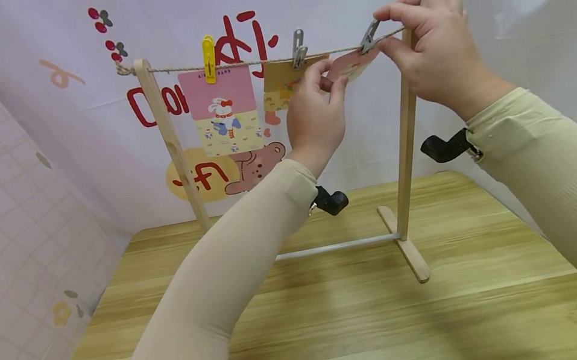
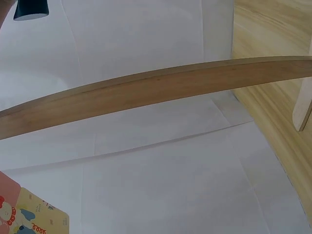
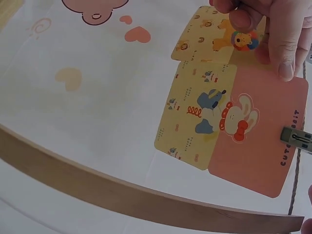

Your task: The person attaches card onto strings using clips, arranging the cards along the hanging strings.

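Observation:
In the head view, a pink and yellow rabbit card [image 1: 352, 66] hangs at the twine's right end, tilted, under a grey clothespin [image 1: 369, 37]. My left hand [image 1: 317, 116] pinches that card's left edge; the thumb lies on the card [image 3: 234, 126] in the right wrist view. My right hand [image 1: 435, 45] has finger and thumb about the clothespin's handles, beside the twine. The clothespin's tip [image 3: 294, 139] overlaps the card's top edge. Only a corner of the card [image 2: 41, 214] shows in the left wrist view.
A second rabbit card [image 1: 222, 113] hangs from a yellow clothespin [image 1: 209, 59]. A lion card [image 1: 276, 84] hangs from another grey clothespin [image 1: 298, 49], partly behind my left hand. The twine [image 1: 170, 70] spans two wooden posts [image 1: 406, 152] standing on a wooden table [image 1: 340, 319].

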{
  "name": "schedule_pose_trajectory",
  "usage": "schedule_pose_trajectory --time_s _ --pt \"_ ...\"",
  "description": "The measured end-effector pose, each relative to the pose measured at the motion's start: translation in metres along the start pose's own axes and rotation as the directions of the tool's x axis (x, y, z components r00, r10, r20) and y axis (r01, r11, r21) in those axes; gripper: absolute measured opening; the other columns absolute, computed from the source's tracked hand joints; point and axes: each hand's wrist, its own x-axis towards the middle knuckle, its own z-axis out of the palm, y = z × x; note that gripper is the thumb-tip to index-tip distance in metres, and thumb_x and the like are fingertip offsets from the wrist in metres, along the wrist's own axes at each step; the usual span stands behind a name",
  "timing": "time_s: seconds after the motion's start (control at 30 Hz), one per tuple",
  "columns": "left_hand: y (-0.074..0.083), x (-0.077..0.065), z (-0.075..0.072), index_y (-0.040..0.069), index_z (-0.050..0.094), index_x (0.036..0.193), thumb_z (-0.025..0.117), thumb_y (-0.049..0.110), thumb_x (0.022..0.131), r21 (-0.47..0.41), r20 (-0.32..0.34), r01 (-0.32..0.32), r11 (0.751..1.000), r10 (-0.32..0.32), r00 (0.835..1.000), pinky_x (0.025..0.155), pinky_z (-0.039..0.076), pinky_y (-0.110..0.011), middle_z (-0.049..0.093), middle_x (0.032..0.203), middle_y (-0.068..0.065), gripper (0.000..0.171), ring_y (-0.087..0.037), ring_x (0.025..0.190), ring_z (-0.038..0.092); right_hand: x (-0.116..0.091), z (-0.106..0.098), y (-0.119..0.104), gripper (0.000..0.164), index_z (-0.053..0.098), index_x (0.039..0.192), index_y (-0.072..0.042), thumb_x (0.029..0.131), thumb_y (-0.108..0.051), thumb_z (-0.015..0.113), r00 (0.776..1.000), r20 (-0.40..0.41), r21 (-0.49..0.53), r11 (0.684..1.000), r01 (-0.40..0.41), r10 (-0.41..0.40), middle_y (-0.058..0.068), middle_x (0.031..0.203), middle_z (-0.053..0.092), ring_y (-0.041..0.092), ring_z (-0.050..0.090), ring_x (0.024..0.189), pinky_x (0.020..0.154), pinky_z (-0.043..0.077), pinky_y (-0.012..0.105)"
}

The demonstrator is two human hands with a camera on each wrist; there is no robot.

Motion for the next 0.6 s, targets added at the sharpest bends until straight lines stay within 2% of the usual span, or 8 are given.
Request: schedule_pose_trajectory --time_s 0.17,0.4,0.6 --pt "-0.002 -0.005 -0.002 0.018 0.057 0.145 0.064 0.034 0.106 -0.006 0.000 -0.006 1.000 0.006 1.000 0.062 0.040 -0.025 0.068 0.103 0.003 0.043 -0.012 0.074 0.054 -0.002 0.000 -0.001 0.038 0.071 0.138 -0.012 0.099 -0.014 0.073 1.000 -0.004 -0.004 1.000 0.021 -0.021 0.010 0.137 0.060 0.015 0.032 0.135 0.112 0.019 0.029" --pt "-0.006 -0.014 -0.007 0.015 0.059 0.143 0.065 0.031 0.106 -0.032 0.020 -0.027 0.999 0.028 0.999 0.062 0.039 -0.024 0.067 0.104 0.002 0.041 -0.013 0.068 0.049 -0.005 0.000 -0.001 0.043 0.068 0.141 -0.012 0.098 -0.013 0.074 0.999 -0.009 -0.004 0.999 0.032 -0.032 0.011 0.140 0.060 0.018 0.033 0.136 0.111 0.021 0.029" --pt "-0.009 -0.026 -0.013 0.016 0.060 0.142 0.066 0.031 0.105 -0.063 0.072 -0.041 0.997 0.045 0.996 0.057 0.041 -0.025 0.066 0.105 0.002 0.040 -0.015 0.065 0.050 -0.011 -0.001 0.000 0.045 0.066 0.143 -0.008 0.098 -0.012 0.073 0.999 -0.030 0.011 0.999 0.042 -0.041 0.013 0.142 0.059 0.018 0.031 0.138 0.112 0.022 0.029"
